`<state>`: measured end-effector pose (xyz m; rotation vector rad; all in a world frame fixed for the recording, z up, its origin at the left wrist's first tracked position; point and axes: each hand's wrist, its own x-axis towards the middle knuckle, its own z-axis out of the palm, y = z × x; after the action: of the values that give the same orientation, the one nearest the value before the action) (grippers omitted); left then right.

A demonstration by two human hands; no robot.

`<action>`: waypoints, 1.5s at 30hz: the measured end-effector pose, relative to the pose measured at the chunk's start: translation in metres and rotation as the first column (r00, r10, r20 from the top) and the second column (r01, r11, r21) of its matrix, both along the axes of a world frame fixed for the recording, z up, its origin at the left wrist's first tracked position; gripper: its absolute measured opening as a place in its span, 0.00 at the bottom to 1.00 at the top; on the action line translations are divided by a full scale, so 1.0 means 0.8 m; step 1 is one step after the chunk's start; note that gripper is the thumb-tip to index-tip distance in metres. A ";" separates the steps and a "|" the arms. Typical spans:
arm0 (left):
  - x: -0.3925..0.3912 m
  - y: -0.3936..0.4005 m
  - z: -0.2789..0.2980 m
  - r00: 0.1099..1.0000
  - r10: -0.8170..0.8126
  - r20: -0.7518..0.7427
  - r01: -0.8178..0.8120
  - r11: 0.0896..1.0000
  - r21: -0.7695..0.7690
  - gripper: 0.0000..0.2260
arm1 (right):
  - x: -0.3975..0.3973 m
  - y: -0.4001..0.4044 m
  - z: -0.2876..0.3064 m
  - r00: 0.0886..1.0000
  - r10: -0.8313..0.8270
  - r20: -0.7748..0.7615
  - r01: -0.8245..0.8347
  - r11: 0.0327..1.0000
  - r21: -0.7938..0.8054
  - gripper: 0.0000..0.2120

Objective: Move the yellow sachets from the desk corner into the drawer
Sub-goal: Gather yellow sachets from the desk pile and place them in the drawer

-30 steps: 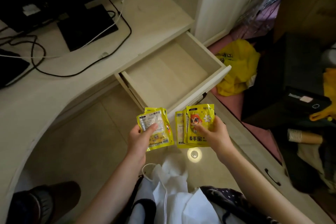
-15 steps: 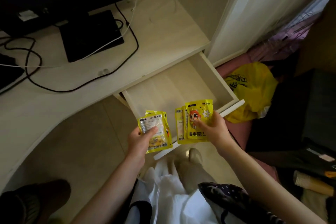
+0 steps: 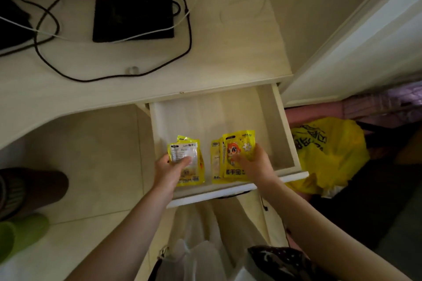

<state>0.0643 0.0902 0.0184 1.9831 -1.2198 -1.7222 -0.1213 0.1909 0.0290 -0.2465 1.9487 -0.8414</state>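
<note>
Both hands hover over the open drawer (image 3: 284, 134) near its front edge — the left hand (image 3: 167, 172) grips one stack of yellow sachets (image 3: 188, 161), the right hand (image 3: 257, 164) another (image 3: 231, 157), long axes pointing toward the drawer's back — so the drop lies straight below.

The front yellow sachet (image 3: 237, 155) in the right hand (image 3: 255, 164) is showing "MANFUJIA" along its top edge and large characters "暖手宝" near its bottom. The yellow plastic bag (image 3: 328, 150) is carrying dark print too distorted to read.
</note>
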 end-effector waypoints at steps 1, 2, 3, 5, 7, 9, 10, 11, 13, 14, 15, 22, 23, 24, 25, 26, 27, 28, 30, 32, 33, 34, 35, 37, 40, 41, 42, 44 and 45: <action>-0.005 -0.001 -0.007 1.000 -0.002 0.015 0.002 1.000 -0.001 0.08 | -0.004 -0.006 -0.008 1.000 0.021 -0.006 -0.021 1.000 0.001 0.18; -0.008 -0.002 -0.015 0.999 -0.010 0.031 0.010 1.000 0.000 0.09 | -0.006 -0.012 -0.018 0.999 0.038 -0.007 -0.038 0.999 0.008 0.17; -0.012 -0.002 -0.023 0.999 -0.015 0.051 0.015 1.000 0.006 0.09 | -0.008 -0.018 -0.028 0.998 0.058 -0.004 -0.057 0.998 0.022 0.18; -0.018 -0.002 -0.039 0.995 -0.041 0.088 0.040 0.999 0.008 0.10 | -0.007 -0.029 -0.051 0.997 0.082 0.008 -0.083 0.994 0.066 0.19; -0.023 -0.002 -0.057 0.989 -0.076 0.126 0.076 0.997 0.007 0.10 | -0.004 -0.040 -0.075 0.991 0.132 0.020 -0.133 0.984 0.115 0.19; -0.025 -0.004 -0.075 0.981 -0.118 0.156 0.120 0.993 -0.004 0.09 | 0.000 -0.049 -0.096 0.984 0.171 0.046 -0.177 0.972 0.156 0.17; -0.026 -0.005 -0.083 0.976 -0.135 0.170 0.138 0.990 -0.007 0.09 | 0.002 -0.052 -0.106 0.982 0.183 0.055 -0.190 0.967 0.172 0.17; -0.026 -0.006 -0.090 0.973 -0.143 0.184 0.147 0.989 -0.007 0.09 | 0.004 -0.055 -0.113 0.979 0.197 0.056 -0.204 0.961 0.185 0.17; -0.027 -0.009 -0.103 0.974 -0.131 0.188 0.131 0.991 0.011 0.09 | 0.005 -0.058 -0.129 0.973 0.222 0.055 -0.229 0.950 0.211 0.18; -0.027 -0.011 -0.110 0.975 -0.122 0.184 0.119 0.992 0.027 0.09 | 0.004 -0.059 -0.136 0.971 0.233 0.049 -0.238 0.946 0.218 0.18; -0.026 -0.012 -0.116 0.974 -0.123 0.190 0.115 0.992 0.049 0.09 | 0.002 -0.060 -0.140 0.968 0.250 0.038 -0.252 0.940 0.228 0.18; -0.016 -0.009 -0.145 0.970 -0.132 0.203 0.101 0.983 0.156 0.19 | -0.013 -0.056 -0.170 0.936 0.350 0.044 -0.348 0.897 0.273 0.16; -0.015 -0.009 -0.146 0.969 -0.130 0.208 0.097 0.982 0.161 0.20 | -0.015 -0.054 -0.171 0.933 0.357 0.035 -0.353 0.895 0.273 0.16; -0.014 -0.009 -0.147 0.967 -0.133 0.219 0.098 0.982 0.162 0.20 | -0.017 -0.053 -0.171 0.934 0.355 0.028 -0.349 0.897 0.272 0.17; -0.013 -0.010 -0.148 0.963 -0.140 0.231 0.105 0.982 0.158 0.20 | -0.018 -0.051 -0.170 0.936 0.351 0.023 -0.344 0.899 0.272 0.18; -0.011 -0.010 -0.148 0.959 -0.149 0.242 0.113 0.981 0.157 0.19 | -0.020 -0.048 -0.170 0.938 0.346 0.022 -0.338 0.899 0.279 0.19; -0.011 -0.011 -0.146 0.954 -0.162 0.253 0.124 0.980 0.158 0.18 | -0.023 -0.046 -0.168 0.938 0.347 0.022 -0.337 0.894 0.293 0.20; -0.010 -0.011 -0.145 0.949 -0.170 0.266 0.131 0.978 0.160 0.17 | -0.025 -0.043 -0.167 0.938 0.346 0.023 -0.336 0.888 0.313 0.21; -0.011 -0.012 -0.136 0.935 -0.200 0.293 0.159 0.974 0.159 0.15 | -0.031 -0.038 -0.162 0.936 0.351 0.023 -0.336 0.872 0.355 0.22; -0.012 -0.011 -0.122 0.915 -0.251 0.315 0.206 0.964 0.169 0.14 | -0.035 -0.034 -0.152 0.935 0.354 0.028 -0.338 0.863 0.374 0.22; -0.014 -0.010 -0.113 0.905 -0.277 0.324 0.233 0.958 0.167 0.15 | -0.037 -0.032 -0.146 0.934 0.356 0.031 -0.341 0.862 0.375 0.21; -0.016 -0.009 -0.104 0.895 -0.295 0.335 0.254 0.954 0.162 0.16 | -0.040 -0.031 -0.138 0.933 0.357 0.035 -0.344 0.862 0.372 0.21; -0.017 -0.009 -0.094 0.887 -0.309 0.344 0.274 0.950 0.147 0.17 | -0.042 -0.029 -0.131 0.932 0.360 0.040 -0.349 0.863 0.366 0.21; -0.016 -0.007 -0.075 0.893 -0.319 0.316 0.294 0.948 0.125 0.18 | -0.046 -0.026 -0.115 0.924 0.381 0.033 -0.367 0.858 0.359 0.21; -0.004 -0.002 -0.051 0.915 -0.326 0.240 0.313 0.945 0.089 0.17 | -0.047 -0.022 -0.086 0.881 0.472 -0.033 -0.435 0.836 0.333 0.19; 0.001 0.001 -0.043 0.914 -0.330 0.235 0.322 0.944 0.073 0.17 | -0.047 -0.021 -0.076 0.858 0.509 -0.062 -0.467 0.825 0.319 0.19; 0.006 0.006 -0.037 0.915 -0.322 0.243 0.319 0.946 0.054 0.17 | -0.045 -0.020 -0.066 0.831 0.550 -0.087 -0.503 0.809 0.303 0.18; 0.017 0.017 -0.022 0.909 -0.302 0.287 0.314 0.949 0.005 0.16 | -0.038 -0.018 -0.044 0.763 0.634 -0.128 -0.586 0.761 0.278 0.16; 0.023 0.024 -0.012 0.901 -0.296 0.317 0.321 0.947 -0.030 0.15 | -0.033 -0.018 -0.034 0.717 0.680 -0.157 -0.631 0.728 0.269 0.16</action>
<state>0.0825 0.1097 0.0087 2.1619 -1.7661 -1.4912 -0.1476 0.1763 0.0020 -0.9099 1.9379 -0.1357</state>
